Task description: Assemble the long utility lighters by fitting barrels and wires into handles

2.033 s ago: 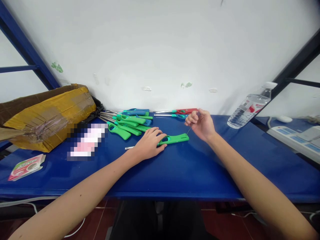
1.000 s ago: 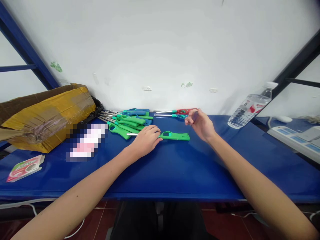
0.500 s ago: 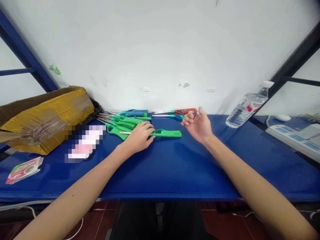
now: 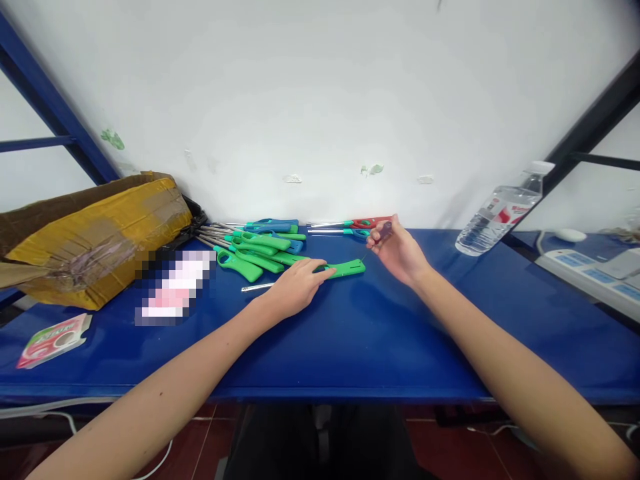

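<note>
My left hand [image 4: 296, 291] is wrapped over a green long-nosed lighter [image 4: 350, 268], pressing it to the blue table. Its metal nozzle points left and its green handle points right. In my right hand [image 4: 400, 251] is a small screwdriver [image 4: 385, 231] with a dark purple handle. The thin shaft slants down to the left, its tip close to the lighter's handle end; whether they touch I cannot tell. Behind my left hand lies a pile of green lighters [image 4: 240, 267] and blue ones. A red lighter [image 4: 370, 222] and a blue lighter [image 4: 361, 234] lie by the wall.
A taped cardboard box [image 4: 115, 233] stands at the left, with a pink-and-white carton piece [image 4: 55, 341] in front. A blurred-out flat item [image 4: 175, 290] lies beside the box. To the right are a tilted water bottle [image 4: 500, 213] and a white power strip [image 4: 590, 277].
My left hand has shifted right and slightly nearer along the lighter, whose nozzle end has swung toward me. The screwdriver's handle shows more clearly in my right hand.
</note>
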Available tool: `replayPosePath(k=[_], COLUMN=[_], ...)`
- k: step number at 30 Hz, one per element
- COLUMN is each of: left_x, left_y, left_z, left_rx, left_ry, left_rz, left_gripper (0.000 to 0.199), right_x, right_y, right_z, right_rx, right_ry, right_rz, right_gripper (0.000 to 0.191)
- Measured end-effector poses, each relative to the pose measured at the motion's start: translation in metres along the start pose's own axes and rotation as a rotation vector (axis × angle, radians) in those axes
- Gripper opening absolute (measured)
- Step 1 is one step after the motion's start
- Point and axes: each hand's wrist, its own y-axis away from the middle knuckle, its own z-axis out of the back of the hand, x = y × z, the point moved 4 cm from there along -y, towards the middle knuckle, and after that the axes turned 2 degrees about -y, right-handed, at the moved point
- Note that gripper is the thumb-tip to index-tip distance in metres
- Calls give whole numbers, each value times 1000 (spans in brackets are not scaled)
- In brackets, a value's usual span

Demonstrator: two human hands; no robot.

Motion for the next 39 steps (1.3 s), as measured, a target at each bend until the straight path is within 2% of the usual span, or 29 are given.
replayPosePath(k=[5, 8, 14, 18, 24, 28, 32, 36, 39], left_x=[-2, -2, -2, -2, -6, -6, -6, -7, -7], left_y=[-1, -1, 0, 0, -3, -3, -3, -2, -1], left_z=[0, 0, 0, 1, 5, 4, 4, 5, 6], left_rx=[28, 23, 23, 24, 17, 12, 15, 23, 22], left_ry=[-6, 16, 46, 50, 61, 84, 79, 55, 54], left_rz=[17, 25, 22, 16, -14, -15, -14, -24, -30], left_gripper=[42, 42, 43, 43, 43, 43, 42, 40, 42], right_x=[0, 1, 1, 2, 5, 4, 5, 9, 10], right_y=[1, 2, 3, 3, -1, -3, -1, 2, 4], right_z=[-1, 0, -3, 1, 8, 5, 2, -2, -7], right_rx=[33, -4, -8, -61, -75, -32, -43, -25, 35], right_ry=[-44, -43, 22, 45, 101, 95, 63, 16, 31], right_rz=[-4, 16, 69, 119, 127, 85, 75, 68, 20], right_gripper=[50, 54, 38, 25, 32, 39, 42, 32, 26])
